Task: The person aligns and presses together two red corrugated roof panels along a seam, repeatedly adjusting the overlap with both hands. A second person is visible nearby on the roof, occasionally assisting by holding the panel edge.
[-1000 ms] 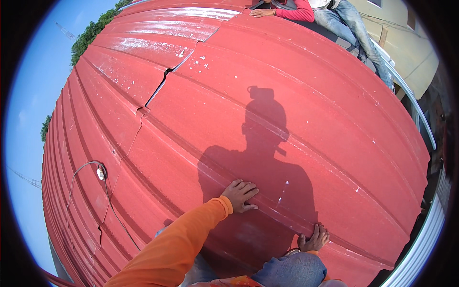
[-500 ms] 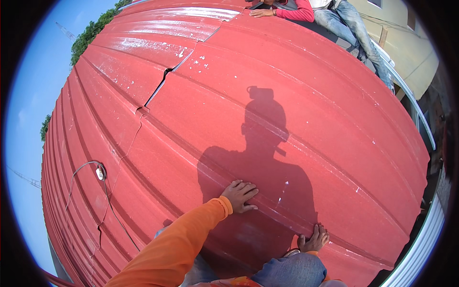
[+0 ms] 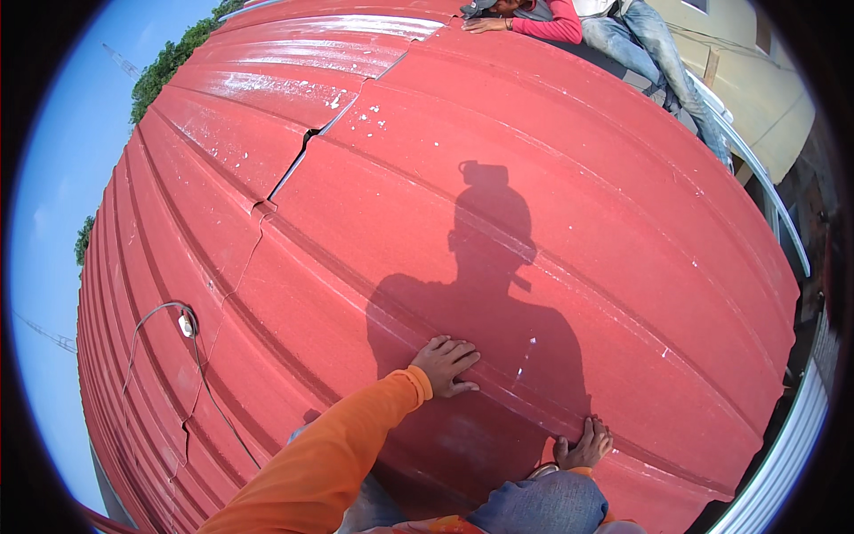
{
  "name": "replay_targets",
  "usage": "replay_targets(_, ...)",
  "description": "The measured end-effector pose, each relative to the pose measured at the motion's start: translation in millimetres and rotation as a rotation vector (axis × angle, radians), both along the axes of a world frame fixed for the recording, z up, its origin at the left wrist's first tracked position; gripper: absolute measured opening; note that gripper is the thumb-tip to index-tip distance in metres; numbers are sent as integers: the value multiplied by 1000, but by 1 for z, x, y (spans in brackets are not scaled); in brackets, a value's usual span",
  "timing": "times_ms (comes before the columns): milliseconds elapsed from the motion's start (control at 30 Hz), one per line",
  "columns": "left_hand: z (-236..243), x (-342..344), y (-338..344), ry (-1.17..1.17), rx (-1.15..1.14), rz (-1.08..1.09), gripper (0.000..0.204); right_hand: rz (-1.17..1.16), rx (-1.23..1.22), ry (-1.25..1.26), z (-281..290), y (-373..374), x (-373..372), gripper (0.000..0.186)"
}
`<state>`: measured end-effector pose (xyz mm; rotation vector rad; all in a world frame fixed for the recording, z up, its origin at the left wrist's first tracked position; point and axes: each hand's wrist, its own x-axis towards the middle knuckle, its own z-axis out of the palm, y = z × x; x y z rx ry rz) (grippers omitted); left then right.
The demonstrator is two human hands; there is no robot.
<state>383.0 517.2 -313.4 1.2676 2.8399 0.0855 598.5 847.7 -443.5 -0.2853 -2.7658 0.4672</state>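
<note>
Movement at the far edge: a co-worker's grey fabric cap [image 3: 479,8] has dipped into fuller view, just beside the co-worker's bare hand [image 3: 485,25] on the red ribbed metal roofing sheet [image 3: 623,267]. Down here, nothing budges! That sheet spreads before the wearer, left hand [image 3: 447,363] palm-down on it, fingers slightly spread; right hand [image 3: 585,443] farther right, fingers close together, thumb apart. Both hands unmoved, the sheet seems steady, attention apparently at its far edge.

Harsh sunlight; crisp shadow [image 3: 491,231] on red roof [image 3: 640,258]; edges bowed, rim black.
</note>
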Motion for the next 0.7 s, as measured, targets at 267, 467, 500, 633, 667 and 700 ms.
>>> replay_targets(267,-1,0,1,5,5,-4,67,-6,15,5,0,1,0,72)
replay_targets(467,-1,0,1,-1,-4,-1,67,-2,-1,19,3,0,-2,72)
replay_targets(500,0,0,1,-1,-5,-1,67,-2,2,17,2,0,-2,72)
replay_targets(633,1,0,1,3,-6,-2,67,0,10,5,2,0,-1,72)
replay_targets(667,1,0,1,2,-4,-3,67,1,12,1,2,0,-1,72)
replay_targets(700,1,0,1,0,-2,-3,67,0,9,-1,3,0,-1,72)
